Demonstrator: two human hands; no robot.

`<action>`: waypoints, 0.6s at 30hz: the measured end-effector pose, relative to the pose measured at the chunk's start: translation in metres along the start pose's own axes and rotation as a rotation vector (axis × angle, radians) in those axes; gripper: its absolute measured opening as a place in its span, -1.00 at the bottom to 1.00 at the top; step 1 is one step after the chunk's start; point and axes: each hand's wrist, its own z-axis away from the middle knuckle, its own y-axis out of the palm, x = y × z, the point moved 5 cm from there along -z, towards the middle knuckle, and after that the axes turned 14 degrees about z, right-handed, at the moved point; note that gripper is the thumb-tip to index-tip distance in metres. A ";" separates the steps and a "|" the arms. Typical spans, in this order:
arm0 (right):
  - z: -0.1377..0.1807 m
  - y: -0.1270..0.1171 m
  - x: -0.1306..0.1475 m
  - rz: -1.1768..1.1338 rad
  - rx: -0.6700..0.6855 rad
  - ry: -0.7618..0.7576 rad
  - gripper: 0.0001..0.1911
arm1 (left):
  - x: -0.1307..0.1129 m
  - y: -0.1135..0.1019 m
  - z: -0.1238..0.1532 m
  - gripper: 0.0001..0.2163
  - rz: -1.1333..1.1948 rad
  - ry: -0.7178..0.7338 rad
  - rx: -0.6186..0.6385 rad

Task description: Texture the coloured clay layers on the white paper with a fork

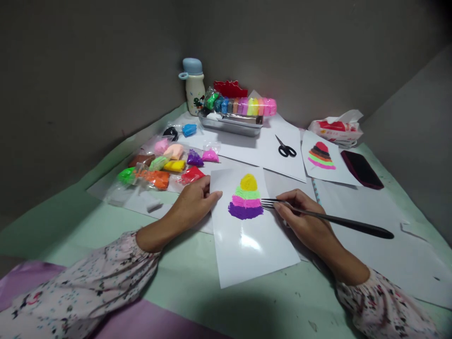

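A white sheet lies in front of me with a clay picture on it, banded yellow, green, pink and purple. My left hand rests on the sheet's left edge, fingers curled and pressing it down. My right hand is closed on a metal fork with a dark handle. The fork's tines touch the right edge of the clay picture.
Several small bags of coloured clay lie at the left. A metal tray with a row of clay bags, a small bottle, black scissors, a second clay picture, a tissue pack and a dark case sit farther back.
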 end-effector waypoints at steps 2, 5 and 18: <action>0.000 0.000 0.001 0.018 0.023 -0.005 -0.86 | -0.001 0.000 0.000 -0.80 -0.012 0.005 -0.005; 0.000 0.000 0.003 0.038 0.039 -0.007 -0.88 | -0.002 -0.001 0.000 -0.83 -0.023 0.018 -0.011; 0.000 0.000 0.001 0.046 0.020 0.006 -0.90 | 0.004 0.000 -0.001 -0.77 -0.003 0.001 0.005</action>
